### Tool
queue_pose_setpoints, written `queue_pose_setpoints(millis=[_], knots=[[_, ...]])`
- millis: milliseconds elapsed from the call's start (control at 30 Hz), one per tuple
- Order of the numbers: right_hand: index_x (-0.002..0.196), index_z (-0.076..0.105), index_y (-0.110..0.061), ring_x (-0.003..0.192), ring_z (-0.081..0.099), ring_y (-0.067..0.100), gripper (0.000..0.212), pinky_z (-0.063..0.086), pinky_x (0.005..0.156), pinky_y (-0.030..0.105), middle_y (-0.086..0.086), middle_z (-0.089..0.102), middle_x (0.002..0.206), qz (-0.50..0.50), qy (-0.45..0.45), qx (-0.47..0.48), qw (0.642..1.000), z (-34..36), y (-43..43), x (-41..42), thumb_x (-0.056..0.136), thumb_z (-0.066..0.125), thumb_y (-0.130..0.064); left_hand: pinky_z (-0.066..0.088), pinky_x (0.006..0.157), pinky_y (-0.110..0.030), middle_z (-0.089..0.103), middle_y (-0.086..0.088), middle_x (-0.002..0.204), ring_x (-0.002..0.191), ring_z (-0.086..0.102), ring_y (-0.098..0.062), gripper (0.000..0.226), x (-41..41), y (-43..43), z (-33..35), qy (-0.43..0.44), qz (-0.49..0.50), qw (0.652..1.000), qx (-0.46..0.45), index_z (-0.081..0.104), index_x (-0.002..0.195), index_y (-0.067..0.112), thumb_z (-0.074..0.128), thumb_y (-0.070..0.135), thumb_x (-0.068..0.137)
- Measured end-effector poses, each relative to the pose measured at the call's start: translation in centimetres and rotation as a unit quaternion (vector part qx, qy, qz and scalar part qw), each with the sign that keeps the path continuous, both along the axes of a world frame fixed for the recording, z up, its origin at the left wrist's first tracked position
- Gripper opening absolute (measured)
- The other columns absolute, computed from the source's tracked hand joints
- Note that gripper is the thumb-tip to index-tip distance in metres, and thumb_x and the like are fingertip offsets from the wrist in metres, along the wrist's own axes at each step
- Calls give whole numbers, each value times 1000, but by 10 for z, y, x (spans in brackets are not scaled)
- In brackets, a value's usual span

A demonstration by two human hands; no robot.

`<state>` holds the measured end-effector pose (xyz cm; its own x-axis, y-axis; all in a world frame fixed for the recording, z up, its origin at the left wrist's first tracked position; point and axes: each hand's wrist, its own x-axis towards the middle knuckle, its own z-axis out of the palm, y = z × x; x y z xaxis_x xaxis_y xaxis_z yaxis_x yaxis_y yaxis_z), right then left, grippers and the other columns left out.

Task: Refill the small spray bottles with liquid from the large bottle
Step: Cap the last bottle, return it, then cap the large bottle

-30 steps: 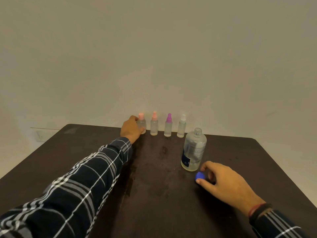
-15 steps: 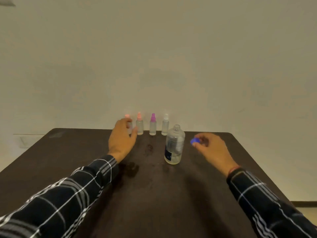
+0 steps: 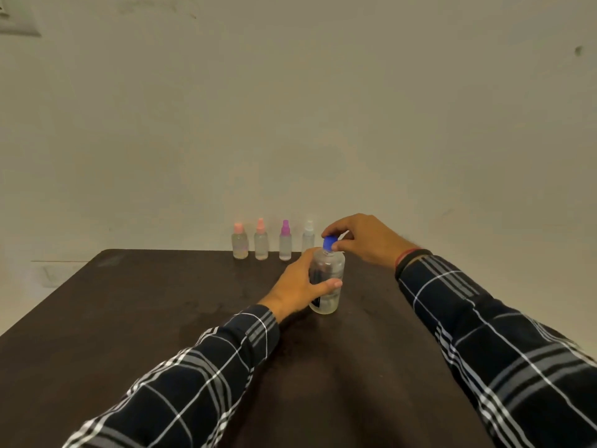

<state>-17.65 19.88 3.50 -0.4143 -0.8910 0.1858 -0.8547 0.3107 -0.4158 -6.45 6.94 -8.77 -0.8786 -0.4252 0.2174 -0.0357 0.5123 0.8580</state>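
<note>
Head view: a large clear plastic bottle [image 3: 332, 266] stands upright on a dark brown wooden table [image 3: 129, 318], toward its far side. The left hand [image 3: 298, 286] grips the bottle's body, fingers curled round its left side and thumb across the front; the right hand [image 3: 365, 240] pinches a round blue plastic cap [image 3: 329, 243] between thumb and fingertips. The cap sits at the bottle's neck; whether it is screwed on cannot be told. Along the table's far edge, against a pale wall [image 3: 290, 108], small clear spray bottles stand upright in a row, apart from one another: a peach-capped bottle [image 3: 240, 242], a second peach-capped bottle [image 3: 261, 241], a magenta-capped bottle [image 3: 285, 242], and a white-capped bottle [image 3: 308, 237] just behind the large bottle. Both arms wear dark plaid sleeves [image 3: 200, 376].
</note>
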Motion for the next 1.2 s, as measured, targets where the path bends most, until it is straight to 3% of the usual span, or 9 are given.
queue_pose_setpoints(millis=[233, 400, 533, 667, 767, 833, 933, 1033, 1200], knots=[[110, 69, -16, 90, 63, 17, 33, 52, 83, 28, 3, 70, 103, -40, 157, 88, 983, 15, -18, 12, 89, 70, -42, 45, 107, -33, 56, 14, 133, 121, 55, -9, 73, 3, 3, 3, -4, -7, 1000, -2, 38, 144, 35, 77, 47, 84], [121, 68, -21, 102, 60, 17, 30, 48, 93, 29, 2, 67, 119, 32, 144, 140, 979, 26, -14, 10, 91, 69, -23, 46, 108, -37, 57, 13, 135, 123, 56, -10, 70, 3, 3, 3, -15, -8, 1000, 4, 41, 141, 36, 77, 49, 83], [105, 73, -18, 87, 62, 15, 28, 49, 77, 26, 1, 71, 100, 2, 183, 118, 976, 25, -16, 10, 88, 71, -40, 42, 105, -30, 53, 16, 134, 123, 52, -7, 70, 4, 5, 6, -16, -9, 1000, 3, 38, 143, 36, 76, 46, 85], [65, 63, -17, 63, 60, 19, 67, 55, 67, 34, 1, 60, 63, -114, 271, 119, 948, 15, -20, 20, 89, 40, -76, 43, 105, -29, 56, 15, 132, 120, 54, -6, 69, 3, 4, 5, -12, 0, 1000, -7, 39, 142, 34, 77, 44, 85], [77, 66, -15, 69, 63, 19, 83, 55, 76, 38, 3, 68, 76, -127, 127, 64, 982, 18, -14, 13, 87, 20, -83, 43, 107, -32, 56, 14, 133, 121, 55, -7, 70, 3, 5, 5, -18, -3, 1000, 2, 40, 142, 33, 78, 43, 85], [112, 66, -22, 91, 65, 16, 56, 54, 87, 35, 0, 69, 109, -42, 8, 51, 998, 29, -6, 6, 96, 36, -67, 41, 106, -30, 54, 13, 137, 122, 52, -8, 73, 2, 4, 5, -23, -4, 1000, -2, 37, 145, 33, 77, 44, 85], [129, 64, -28, 109, 61, 11, 31, 45, 94, 25, -5, 62, 131, 80, 10, 138, 987, 33, -1, -2, 98, 59, -27, 42, 111, -39, 53, 9, 143, 129, 51, -13, 77, 1, 3, 4, -25, -1, 1000, -8, 35, 146, 34, 77, 49, 83], [119, 71, -28, 101, 61, 10, 27, 43, 90, 23, -4, 67, 123, 67, 47, 116, 990, 27, -8, -5, 94, 65, -18, 43, 112, -44, 54, 8, 142, 129, 53, -15, 78, 1, 2, 3, -28, 1, 1000, -6, 36, 146, 35, 77, 53, 81], [94, 75, -17, 71, 69, 8, 28, 55, 74, 25, -5, 73, 78, -13, 119, 125, 985, 26, -21, 6, 89, 69, -44, 45, 110, -41, 57, 11, 137, 125, 55, -11, 76, 1, 3, 3, -19, -3, 1000, -1, 39, 144, 35, 77, 54, 80]])
